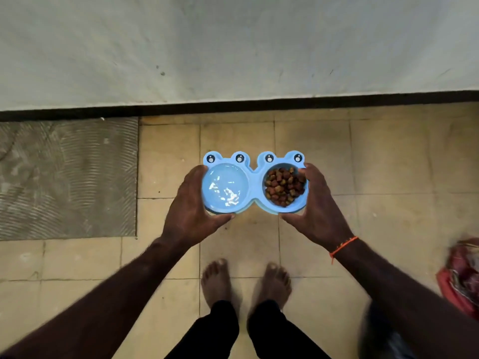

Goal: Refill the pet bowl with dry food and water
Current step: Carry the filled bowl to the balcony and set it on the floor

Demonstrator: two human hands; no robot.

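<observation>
You've got the blue double pet bowl (255,183) held up over the tiled floor (363,156), out in front of your bare feet (216,279). Your left hand (193,207) grips the water (225,189) side, your right hand (315,207) grips the side full of dry food (284,186).

arms: bare | right wrist: orange thread band (342,246) | trousers (259,332): black | feet: bare

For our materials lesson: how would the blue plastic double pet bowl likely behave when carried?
The blue plastic double pet bowl looks rigid, spanning both hands without sagging. The water on the left would probably slosh if tilted. The brown dry food could spill too.
</observation>
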